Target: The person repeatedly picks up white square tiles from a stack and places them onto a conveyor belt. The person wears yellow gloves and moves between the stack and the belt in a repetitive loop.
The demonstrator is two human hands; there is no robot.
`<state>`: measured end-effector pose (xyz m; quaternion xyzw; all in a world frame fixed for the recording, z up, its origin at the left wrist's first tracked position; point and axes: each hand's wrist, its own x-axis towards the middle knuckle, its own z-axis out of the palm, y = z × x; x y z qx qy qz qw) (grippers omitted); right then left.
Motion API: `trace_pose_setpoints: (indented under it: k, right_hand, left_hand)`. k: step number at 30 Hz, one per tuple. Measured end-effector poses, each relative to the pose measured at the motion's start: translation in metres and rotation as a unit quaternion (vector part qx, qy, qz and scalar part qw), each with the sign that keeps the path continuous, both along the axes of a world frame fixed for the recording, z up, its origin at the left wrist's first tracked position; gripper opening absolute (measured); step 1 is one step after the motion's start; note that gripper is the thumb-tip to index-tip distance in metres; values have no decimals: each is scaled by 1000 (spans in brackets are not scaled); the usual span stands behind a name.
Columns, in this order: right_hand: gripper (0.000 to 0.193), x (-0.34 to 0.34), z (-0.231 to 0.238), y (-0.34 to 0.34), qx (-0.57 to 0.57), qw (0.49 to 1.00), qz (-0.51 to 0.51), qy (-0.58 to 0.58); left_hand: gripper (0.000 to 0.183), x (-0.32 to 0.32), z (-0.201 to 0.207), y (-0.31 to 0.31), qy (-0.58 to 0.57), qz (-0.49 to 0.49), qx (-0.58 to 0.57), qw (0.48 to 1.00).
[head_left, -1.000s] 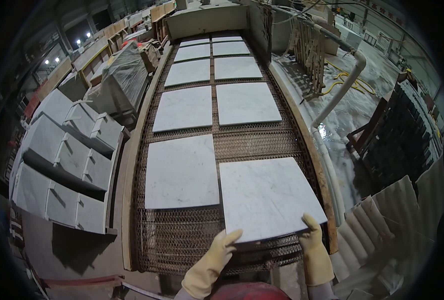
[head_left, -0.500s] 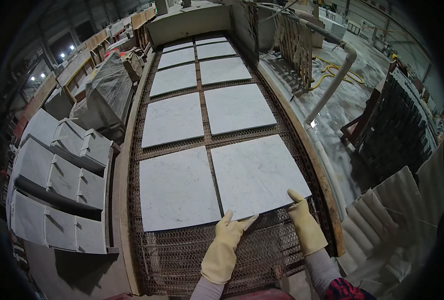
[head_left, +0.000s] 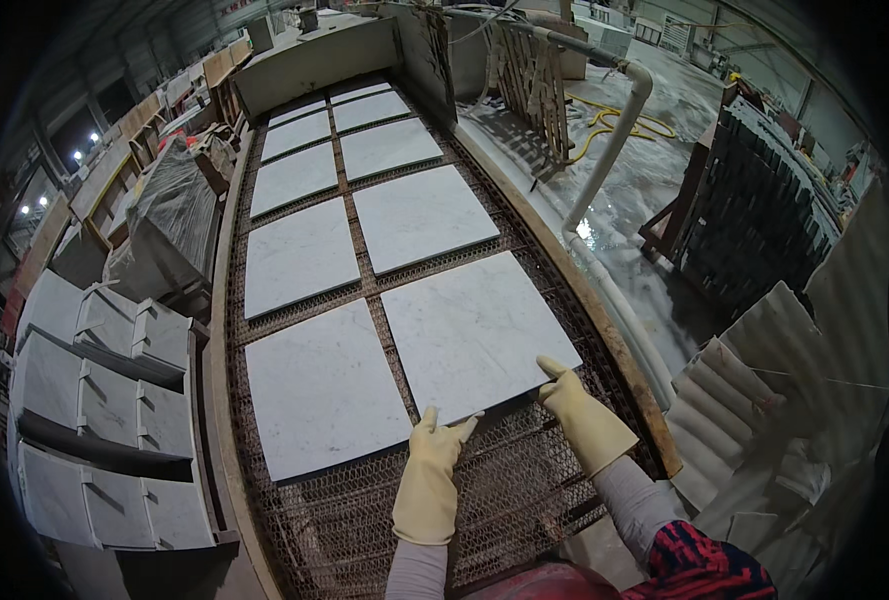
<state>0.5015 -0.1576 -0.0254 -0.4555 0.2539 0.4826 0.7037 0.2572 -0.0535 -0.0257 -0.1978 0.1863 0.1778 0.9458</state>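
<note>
White, faintly veined square stone tiles lie in two columns on a brown wire-mesh conveyor belt (head_left: pixel 494 520). Both of my hands wear cream rubber gloves and grip the near edge of the front right tile (head_left: pixel 474 335). At that tile's near left corner is my left hand (head_left: pixel 430 480), closed on the edge with its thumb pointing right. My right hand (head_left: pixel 584 415) holds the near right corner, thumb on top and the other fingers hidden below. Beside it, the front left tile (head_left: pixel 324 390) lies a narrow gap away, untouched.
Wooden rails (head_left: pixel 624 395) border the belt. Stacked grey slabs with spacer strips (head_left: pixel 114 410) stand at the left. To the right are a white pipe (head_left: pixel 604 150), a rack of dark slabs (head_left: pixel 754 190), corrugated sheets (head_left: pixel 744 390) and a yellow hose (head_left: pixel 619 120) on wet floor.
The whole view has swung, so belt and tiles appear further left. Both hands keep their hold on the front right tile, with no clear shift of it against the other tiles.
</note>
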Motion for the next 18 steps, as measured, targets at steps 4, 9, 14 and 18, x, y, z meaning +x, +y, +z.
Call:
trace_pose_setpoints:
  k: [4,9,14,18]
  right_hand:
    - [17,2,6,-7,-26,1000,-1,-16]
    - [53,2,32,-24,11,1000,-25,-15]
    - [41,-20,89,-54,11,959,-5,-283]
    - [42,12,129,-113,59,906,39,-417]
  left_hand:
    - [56,-5,49,-21,203,27,100,974]
    - [46,-46,71,-59,243,68,199,947]
    - [43,-100,82,-107,161,10,329,930]
    - [50,-120,79,-147,172,-25,390,904]
